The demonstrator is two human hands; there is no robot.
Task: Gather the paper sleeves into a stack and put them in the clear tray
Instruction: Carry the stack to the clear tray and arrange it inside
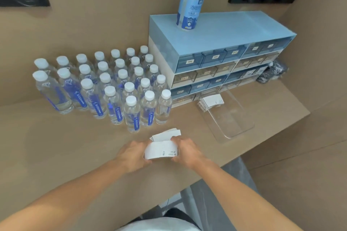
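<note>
A stack of white paper sleeves (161, 149) lies on the tan table near its front edge. My left hand (132, 153) grips its left end and my right hand (185, 150) grips its right end. More sleeves (166, 134) fan out just behind the held stack, touching it. The clear tray (230, 118) sits to the right, about a hand's width away. A small bundle of sleeves (211, 100) rests in the tray's far end.
Several water bottles (112, 88) with white caps stand in rows behind and left of my hands. A blue and white drawer unit (216, 61) stands behind the tray, with a spray bottle (190, 5) on top. The table's front edge (206, 174) runs just under my forearms.
</note>
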